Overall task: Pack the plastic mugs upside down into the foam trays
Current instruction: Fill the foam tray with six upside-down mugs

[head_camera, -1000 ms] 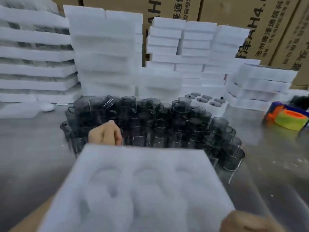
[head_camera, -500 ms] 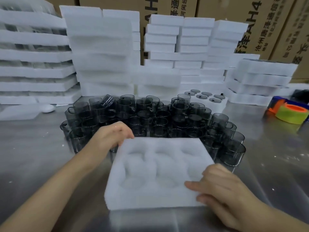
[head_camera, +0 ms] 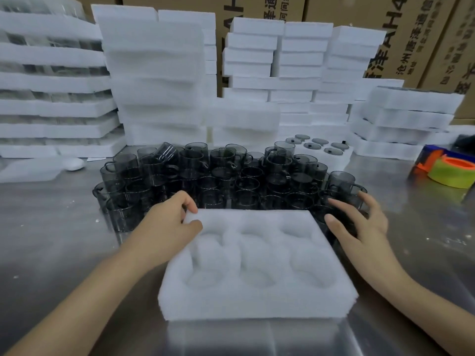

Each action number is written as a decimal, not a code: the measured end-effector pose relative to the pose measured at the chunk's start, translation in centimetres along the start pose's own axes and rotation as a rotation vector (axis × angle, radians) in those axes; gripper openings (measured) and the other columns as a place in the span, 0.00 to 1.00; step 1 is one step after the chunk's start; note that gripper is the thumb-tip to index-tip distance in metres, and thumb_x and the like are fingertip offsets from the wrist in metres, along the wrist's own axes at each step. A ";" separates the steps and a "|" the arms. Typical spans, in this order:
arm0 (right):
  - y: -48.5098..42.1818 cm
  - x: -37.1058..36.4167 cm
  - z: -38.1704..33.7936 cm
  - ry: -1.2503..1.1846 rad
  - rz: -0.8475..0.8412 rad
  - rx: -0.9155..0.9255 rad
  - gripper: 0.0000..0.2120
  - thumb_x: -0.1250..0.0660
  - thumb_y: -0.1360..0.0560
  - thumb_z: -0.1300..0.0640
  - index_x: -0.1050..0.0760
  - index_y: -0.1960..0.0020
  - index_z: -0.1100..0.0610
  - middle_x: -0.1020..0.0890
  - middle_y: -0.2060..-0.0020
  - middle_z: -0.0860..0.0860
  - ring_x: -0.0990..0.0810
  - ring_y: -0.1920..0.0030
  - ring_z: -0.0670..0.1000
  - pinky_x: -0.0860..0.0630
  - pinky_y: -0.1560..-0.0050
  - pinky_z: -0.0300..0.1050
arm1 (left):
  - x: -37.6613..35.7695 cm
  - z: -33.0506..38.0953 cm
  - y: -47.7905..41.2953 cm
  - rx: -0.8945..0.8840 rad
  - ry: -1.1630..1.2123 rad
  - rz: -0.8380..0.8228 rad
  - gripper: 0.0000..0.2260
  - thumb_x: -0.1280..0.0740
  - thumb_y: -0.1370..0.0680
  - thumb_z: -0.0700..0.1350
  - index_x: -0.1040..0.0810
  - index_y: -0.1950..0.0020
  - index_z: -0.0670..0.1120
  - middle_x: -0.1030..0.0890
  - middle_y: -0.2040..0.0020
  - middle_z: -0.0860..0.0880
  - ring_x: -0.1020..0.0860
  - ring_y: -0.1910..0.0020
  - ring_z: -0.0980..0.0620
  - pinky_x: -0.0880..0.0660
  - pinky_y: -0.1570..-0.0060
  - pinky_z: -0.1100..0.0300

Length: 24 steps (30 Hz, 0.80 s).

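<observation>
A white foam tray with several round hollows lies flat on the steel table in front of me; nothing sits in its hollows. My left hand pinches the tray's far left corner between thumb and fingers. Just off the tray's far right corner, my right hand hovers with fingers spread over the nearest mugs, holding nothing. Behind the tray stands a dense cluster of smoky grey transparent plastic mugs, most of them upright with their mouths up.
Tall stacks of white foam trays line the back. A filled tray with dark mug bottoms showing sits behind the mugs. A tape dispenser with yellow-green tape is at the right. Cardboard boxes stand behind.
The tray came down from in front of my face to lie flat on the table. My right hand let go of its near right edge and moved up toward the mugs.
</observation>
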State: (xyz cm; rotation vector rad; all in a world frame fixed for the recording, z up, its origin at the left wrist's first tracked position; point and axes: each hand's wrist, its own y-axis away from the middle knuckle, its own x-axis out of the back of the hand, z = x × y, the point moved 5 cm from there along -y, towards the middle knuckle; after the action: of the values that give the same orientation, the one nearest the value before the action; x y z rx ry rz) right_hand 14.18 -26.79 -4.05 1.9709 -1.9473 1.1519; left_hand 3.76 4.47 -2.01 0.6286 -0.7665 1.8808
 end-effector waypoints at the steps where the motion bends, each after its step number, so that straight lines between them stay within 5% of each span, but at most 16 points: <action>1: -0.6 -0.3 0.2 0.012 -0.001 0.002 0.14 0.39 0.23 0.45 0.26 0.38 0.40 0.46 0.25 0.46 0.52 0.25 0.47 0.50 0.27 0.56 | 0.0 0.0 0.0 0.027 0.007 0.042 0.06 0.33 0.26 0.42 0.28 0.56 0.51 0.31 0.69 0.53 0.34 0.74 0.58 0.39 0.73 0.65; 14: -4.9 -4.4 -0.2 0.076 -0.016 0.174 0.14 0.42 0.19 0.59 0.22 0.39 0.58 0.34 0.31 0.57 0.44 0.28 0.54 0.50 0.32 0.42 | -0.6 -0.3 -0.1 0.150 -0.010 0.160 0.05 0.33 0.27 0.41 0.28 0.62 0.45 0.27 0.71 0.51 0.31 0.72 0.52 0.34 0.71 0.60; 24: -6.9 -6.3 0.0 0.124 0.023 0.185 0.14 0.43 0.19 0.59 0.22 0.40 0.60 0.28 0.36 0.61 0.37 0.33 0.62 0.41 0.34 0.49 | -1.3 -0.3 -0.9 0.126 0.074 0.275 0.06 0.38 0.27 0.37 0.30 0.62 0.47 0.27 0.69 0.50 0.31 0.70 0.51 0.34 0.70 0.58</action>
State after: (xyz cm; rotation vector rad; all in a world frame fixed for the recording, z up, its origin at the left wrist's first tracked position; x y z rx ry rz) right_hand 21.27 -20.75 -5.00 1.9141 -1.8659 1.4712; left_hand 5.09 4.18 -2.90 0.5486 -0.7193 2.2056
